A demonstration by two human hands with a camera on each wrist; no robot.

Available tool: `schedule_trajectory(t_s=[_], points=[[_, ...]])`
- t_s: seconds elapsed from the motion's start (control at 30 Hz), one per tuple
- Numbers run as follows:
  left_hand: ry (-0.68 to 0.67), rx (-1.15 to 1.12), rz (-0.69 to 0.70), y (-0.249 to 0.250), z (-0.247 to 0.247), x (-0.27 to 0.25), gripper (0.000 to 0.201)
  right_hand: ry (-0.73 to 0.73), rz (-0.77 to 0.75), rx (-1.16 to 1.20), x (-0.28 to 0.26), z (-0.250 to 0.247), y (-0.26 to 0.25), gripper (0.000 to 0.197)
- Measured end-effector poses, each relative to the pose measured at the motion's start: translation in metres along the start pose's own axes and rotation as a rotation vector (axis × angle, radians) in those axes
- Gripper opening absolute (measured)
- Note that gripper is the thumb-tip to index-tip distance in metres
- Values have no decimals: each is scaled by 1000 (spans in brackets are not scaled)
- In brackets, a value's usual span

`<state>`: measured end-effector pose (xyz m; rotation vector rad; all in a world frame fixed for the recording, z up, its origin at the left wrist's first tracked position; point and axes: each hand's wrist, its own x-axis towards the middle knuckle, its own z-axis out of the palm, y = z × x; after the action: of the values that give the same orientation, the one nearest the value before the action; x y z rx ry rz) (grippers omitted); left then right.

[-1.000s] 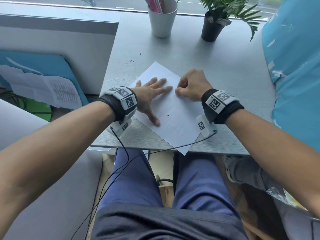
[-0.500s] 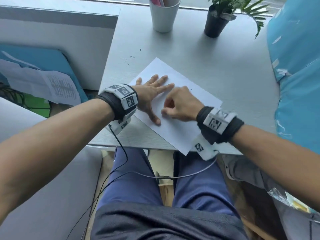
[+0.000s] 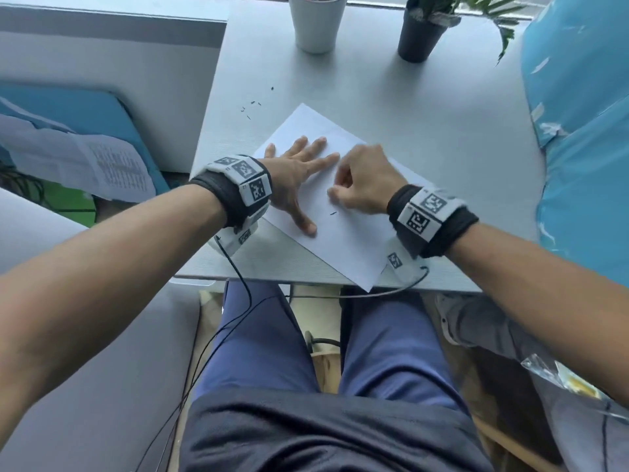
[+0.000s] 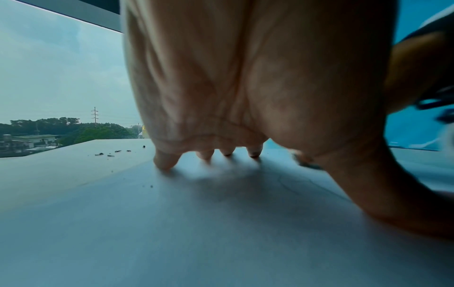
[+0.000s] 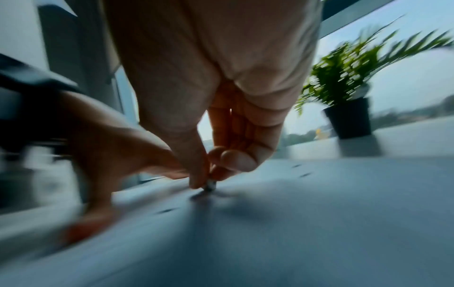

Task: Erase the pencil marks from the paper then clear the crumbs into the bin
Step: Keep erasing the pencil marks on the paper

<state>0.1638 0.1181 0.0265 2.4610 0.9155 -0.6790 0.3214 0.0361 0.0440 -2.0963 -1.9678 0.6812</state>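
Note:
A white sheet of paper (image 3: 343,240) lies at an angle on the grey desk (image 3: 425,107), one corner over the front edge. My left hand (image 3: 299,178) lies flat on the sheet with fingers spread, pressing it down. My right hand (image 3: 360,185) is curled just right of it and pinches a small eraser (image 5: 210,186), whose tip touches the paper. The right wrist view is blurred by motion. A dark crumb (image 3: 333,213) lies on the sheet near my right hand. More crumbs (image 3: 252,107) are scattered on the desk beyond the paper's far left corner. No bin is in view.
A white cup (image 3: 316,22) with pens and a black potted plant (image 3: 422,39) stand at the back of the desk. Blue plastic-wrapped material (image 3: 585,137) borders the right side. Printed papers (image 3: 85,165) lie on a blue board at the left. Wrist cables hang over the front edge.
My right hand has rubbed back and forth over the paper: toward me and left, then back up and right. The left hand has stayed flat on the sheet.

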Motion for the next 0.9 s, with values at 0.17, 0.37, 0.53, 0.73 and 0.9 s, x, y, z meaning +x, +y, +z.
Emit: schedule_trajectory(t_s=[0.17, 0.37, 0.53, 0.73, 0.9], points=[[-5, 1, 10, -1, -1, 0, 151, -40, -1, -10, 5, -15, 3, 18], [-5, 0, 16, -1, 1, 1, 152, -167, -125, 0, -18, 5, -16, 14], [2, -21, 1, 0, 0, 0, 154, 51, 33, -7, 27, -27, 11, 20], [-6, -5, 12, 0, 1, 0, 155, -180, -107, -63, -2, -5, -6, 17], [0, -19, 8, 1, 3, 0, 154, 58, 14, -10, 24, -21, 12, 17]])
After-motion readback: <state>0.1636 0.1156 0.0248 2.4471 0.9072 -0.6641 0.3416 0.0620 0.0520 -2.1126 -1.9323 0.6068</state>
